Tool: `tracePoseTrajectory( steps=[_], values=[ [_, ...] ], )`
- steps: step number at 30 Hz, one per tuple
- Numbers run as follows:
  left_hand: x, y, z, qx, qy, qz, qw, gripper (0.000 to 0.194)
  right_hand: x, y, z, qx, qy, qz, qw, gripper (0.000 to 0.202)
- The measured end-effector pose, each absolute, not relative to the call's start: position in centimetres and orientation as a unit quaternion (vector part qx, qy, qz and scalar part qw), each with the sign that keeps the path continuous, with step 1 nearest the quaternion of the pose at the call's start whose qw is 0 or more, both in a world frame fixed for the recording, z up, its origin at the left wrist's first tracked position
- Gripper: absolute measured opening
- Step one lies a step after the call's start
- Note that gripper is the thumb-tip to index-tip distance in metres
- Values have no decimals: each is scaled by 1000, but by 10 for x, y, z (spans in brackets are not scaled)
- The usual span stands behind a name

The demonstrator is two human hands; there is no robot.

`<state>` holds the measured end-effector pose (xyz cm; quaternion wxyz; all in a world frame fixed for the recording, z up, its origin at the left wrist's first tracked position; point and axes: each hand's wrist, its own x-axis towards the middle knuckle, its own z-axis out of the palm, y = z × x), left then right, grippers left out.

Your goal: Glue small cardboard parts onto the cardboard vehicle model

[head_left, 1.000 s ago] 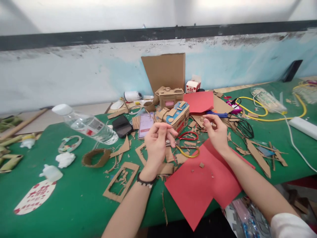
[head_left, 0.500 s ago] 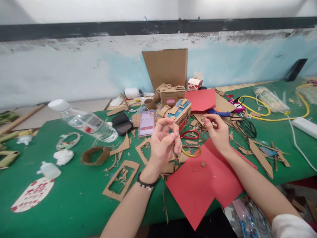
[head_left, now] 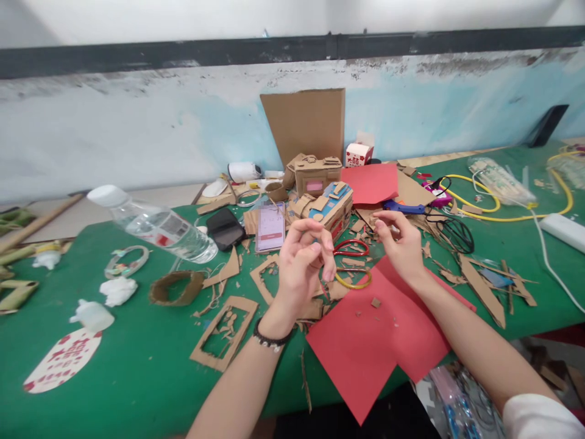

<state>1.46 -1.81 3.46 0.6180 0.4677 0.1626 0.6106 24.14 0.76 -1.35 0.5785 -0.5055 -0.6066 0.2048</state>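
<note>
My left hand (head_left: 304,262) is raised over the cardboard scraps, fingers curled with the thumb against them; anything between them is too small to make out. To its right, my right hand (head_left: 400,244) has thumb and forefinger pinched near a tiny brown bit, above the upper edge of a red sheet (head_left: 361,353). Scissors with red and yellow handles (head_left: 354,279) lie between the hands. Behind them stands a small cardboard model with a blue top (head_left: 331,204), beside a cardboard box model (head_left: 319,177). Small brown bits rest on the red sheet.
A phone (head_left: 270,227), a black case (head_left: 225,228) and a tilted water bottle (head_left: 159,225) are at the left. Cardboard frames (head_left: 223,334) and a cardboard ring (head_left: 176,288) lie nearer. A blue tool (head_left: 404,208) and yellow cable (head_left: 521,217) are at the right.
The view has shifted very slightly. Both hands keep nearly the same pose and place, and the objects on the table have not moved.
</note>
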Motion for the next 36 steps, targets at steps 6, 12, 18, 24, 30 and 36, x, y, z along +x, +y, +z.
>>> tracePoseTrajectory(
  steps=[6,12,18,24,30,36],
  values=[
    [17,-18,33,474,185,623,595,27,241,7,-13,-503,-610,202,577,35],
    [17,-19,31,488,180,627,579,26,240,7,-12,-499,-618,195,576,35],
    [18,-20,30,489,178,626,581,29,241,7,-13,-497,-622,194,573,34],
    [22,-21,28,493,194,627,570,31,242,8,-15,-495,-621,196,575,34],
    [20,-22,27,504,212,618,564,30,241,9,-16,-491,-628,189,574,33],
    [27,-19,24,537,281,574,551,34,238,5,-16,-463,-658,190,562,30]
  ],
)
